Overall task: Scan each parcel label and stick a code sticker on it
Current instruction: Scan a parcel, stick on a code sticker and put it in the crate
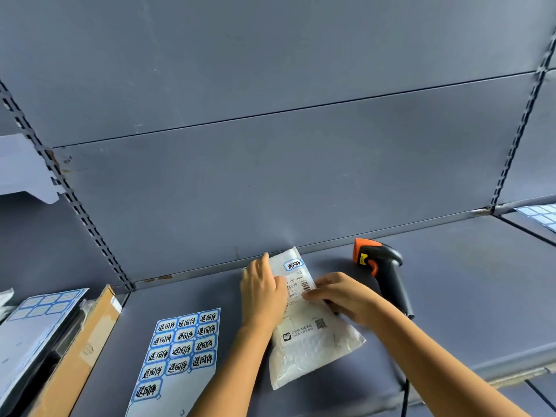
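Note:
A white plastic parcel bag lies on the grey shelf with its printed label facing up. A blue-edged code sticker sits near the bag's far end. My left hand lies flat on the bag's left side, fingers straight. My right hand rests on the label's right edge, fingertips pressing beside the barcode. A sheet of blue-edged code stickers lies to the left of the bag. A black and orange barcode scanner lies on the shelf to the right, untouched.
At the left, a cardboard box stands beside a grey bag with a used sticker sheet on it. Another sticker sheet lies on the neighbouring shelf at far right. The shelf's back panel rises just behind the parcel.

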Action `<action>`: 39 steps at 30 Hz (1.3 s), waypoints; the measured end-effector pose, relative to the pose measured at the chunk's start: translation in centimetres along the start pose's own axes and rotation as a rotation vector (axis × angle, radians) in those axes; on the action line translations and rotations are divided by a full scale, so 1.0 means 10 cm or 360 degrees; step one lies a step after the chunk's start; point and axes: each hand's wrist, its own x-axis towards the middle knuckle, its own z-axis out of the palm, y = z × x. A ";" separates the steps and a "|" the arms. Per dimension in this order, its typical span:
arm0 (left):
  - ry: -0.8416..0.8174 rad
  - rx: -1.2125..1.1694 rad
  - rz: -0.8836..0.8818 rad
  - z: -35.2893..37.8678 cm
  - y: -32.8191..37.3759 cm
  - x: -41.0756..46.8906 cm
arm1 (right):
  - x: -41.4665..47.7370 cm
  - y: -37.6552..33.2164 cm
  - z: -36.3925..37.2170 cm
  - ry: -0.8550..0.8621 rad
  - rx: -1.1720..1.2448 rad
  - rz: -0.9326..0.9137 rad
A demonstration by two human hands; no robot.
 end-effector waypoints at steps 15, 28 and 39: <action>0.0115 -0.0530 -0.0295 -0.07 0.25 -0.76 | -1.18 0.01 -0.45 0.0141 0.0311 -0.0409; -0.0216 -0.0581 0.0070 0.27 1.76 -2.13 | -2.89 0.90 -1.51 0.0441 0.0477 -0.0467; -0.1035 -0.0643 0.0820 1.02 3.13 -3.27 | -4.80 1.98 -2.06 0.1441 0.0686 -0.0338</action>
